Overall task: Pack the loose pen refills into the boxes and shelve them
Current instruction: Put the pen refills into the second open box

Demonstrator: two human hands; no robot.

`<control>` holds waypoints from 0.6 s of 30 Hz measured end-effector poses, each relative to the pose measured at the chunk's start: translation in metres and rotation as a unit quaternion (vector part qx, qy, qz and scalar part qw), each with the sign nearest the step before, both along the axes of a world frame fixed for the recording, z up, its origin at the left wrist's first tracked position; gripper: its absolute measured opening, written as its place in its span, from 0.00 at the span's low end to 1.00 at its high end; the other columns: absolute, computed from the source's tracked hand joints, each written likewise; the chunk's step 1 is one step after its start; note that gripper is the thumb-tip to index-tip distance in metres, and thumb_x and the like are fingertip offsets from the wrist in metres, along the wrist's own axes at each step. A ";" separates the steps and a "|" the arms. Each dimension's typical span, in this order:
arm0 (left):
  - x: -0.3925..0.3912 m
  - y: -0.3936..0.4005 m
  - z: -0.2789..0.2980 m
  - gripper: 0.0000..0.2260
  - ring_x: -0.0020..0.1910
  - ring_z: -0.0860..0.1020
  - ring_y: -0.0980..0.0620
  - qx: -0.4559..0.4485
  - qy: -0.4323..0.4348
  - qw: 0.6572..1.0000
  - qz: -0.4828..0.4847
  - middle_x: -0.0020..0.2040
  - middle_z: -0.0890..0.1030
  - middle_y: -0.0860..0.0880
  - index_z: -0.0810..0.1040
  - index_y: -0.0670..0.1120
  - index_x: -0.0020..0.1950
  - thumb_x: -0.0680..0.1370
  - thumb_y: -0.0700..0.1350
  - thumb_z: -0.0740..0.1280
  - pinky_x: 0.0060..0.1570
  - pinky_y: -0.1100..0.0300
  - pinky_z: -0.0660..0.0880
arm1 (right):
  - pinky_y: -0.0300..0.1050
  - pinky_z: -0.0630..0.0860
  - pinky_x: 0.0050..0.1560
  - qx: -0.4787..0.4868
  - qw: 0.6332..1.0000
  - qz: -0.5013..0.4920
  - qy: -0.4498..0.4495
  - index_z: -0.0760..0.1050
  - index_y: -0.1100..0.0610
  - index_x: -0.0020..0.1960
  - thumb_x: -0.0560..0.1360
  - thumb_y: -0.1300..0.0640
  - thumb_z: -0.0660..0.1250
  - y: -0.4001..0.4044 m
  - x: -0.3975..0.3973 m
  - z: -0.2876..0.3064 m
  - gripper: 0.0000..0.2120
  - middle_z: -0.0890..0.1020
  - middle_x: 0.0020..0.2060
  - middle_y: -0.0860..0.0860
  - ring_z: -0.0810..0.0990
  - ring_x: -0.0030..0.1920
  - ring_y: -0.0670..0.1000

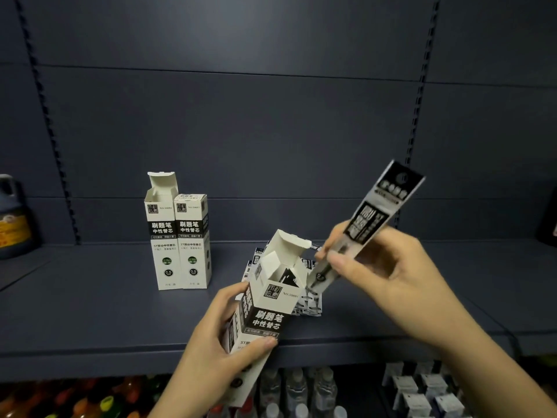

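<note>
Dark shelf [105, 321], task midway by the look of it. Two boxes [180, 242] stand upright at the back left, touching; one lid up, the other apparently closed, contents not visible. Left hand [211, 342] grips a third open box [265, 306], tilted, top flaps up, something dark already inside. Right hand [379, 273] pinches a refill packet [358, 227], lower end at the box mouth, not yet in. Loose packets [310, 306] lie behind the box, still to pack; closing and shelving remain.

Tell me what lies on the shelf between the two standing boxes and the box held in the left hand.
Nothing: in the head view the shelf is bare between the standing boxes and the held box in the left hand.
</note>
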State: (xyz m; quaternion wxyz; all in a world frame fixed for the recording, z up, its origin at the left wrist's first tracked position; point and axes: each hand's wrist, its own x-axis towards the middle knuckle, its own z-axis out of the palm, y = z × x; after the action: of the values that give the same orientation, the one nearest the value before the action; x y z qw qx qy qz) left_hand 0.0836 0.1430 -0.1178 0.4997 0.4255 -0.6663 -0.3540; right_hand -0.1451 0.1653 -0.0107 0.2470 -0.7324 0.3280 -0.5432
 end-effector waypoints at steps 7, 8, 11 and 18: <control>0.000 0.004 0.003 0.30 0.56 0.83 0.57 -0.002 0.011 1.000 0.008 0.57 0.85 0.57 0.71 0.58 0.64 0.67 0.48 0.81 0.61 0.53 0.76 | 0.42 0.82 0.44 0.022 0.992 0.026 -0.122 0.81 0.60 0.49 0.76 0.57 0.67 0.001 0.005 0.005 0.07 0.86 0.45 0.55 0.86 0.47 0.53; 0.000 0.003 0.003 0.30 0.57 0.82 0.57 0.000 0.008 1.000 0.007 0.58 0.84 0.57 0.72 0.60 0.63 0.65 0.50 0.80 0.61 0.53 0.76 | 0.41 0.82 0.43 0.015 0.990 0.012 -0.137 0.81 0.59 0.49 0.75 0.57 0.67 0.000 0.005 0.006 0.08 0.86 0.44 0.54 0.86 0.46 0.52; 0.001 0.001 0.000 0.29 0.59 0.81 0.57 0.006 0.000 1.000 0.005 0.59 0.84 0.56 0.72 0.63 0.61 0.63 0.53 0.78 0.63 0.50 0.75 | 0.40 0.82 0.40 -0.007 0.985 -0.006 -0.171 0.79 0.57 0.52 0.71 0.56 0.67 -0.001 0.007 0.008 0.11 0.86 0.43 0.54 0.86 0.44 0.50; -0.001 0.000 -0.001 0.33 0.59 0.81 0.56 0.013 -0.005 1.000 0.004 0.60 0.83 0.57 0.71 0.57 0.66 0.63 0.51 0.79 0.64 0.46 0.75 | 0.40 0.81 0.46 -0.019 0.993 -0.040 -0.111 0.75 0.51 0.48 0.71 0.60 0.73 -0.008 0.012 -0.004 0.10 0.86 0.45 0.51 0.86 0.47 0.48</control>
State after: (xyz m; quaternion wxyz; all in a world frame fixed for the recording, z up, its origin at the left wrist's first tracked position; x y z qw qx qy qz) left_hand 0.0827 0.1434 -0.1190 0.4924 0.4358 -0.6627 -0.3584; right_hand -0.1329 0.1570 -0.0147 0.2462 -0.6583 0.3175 -0.6366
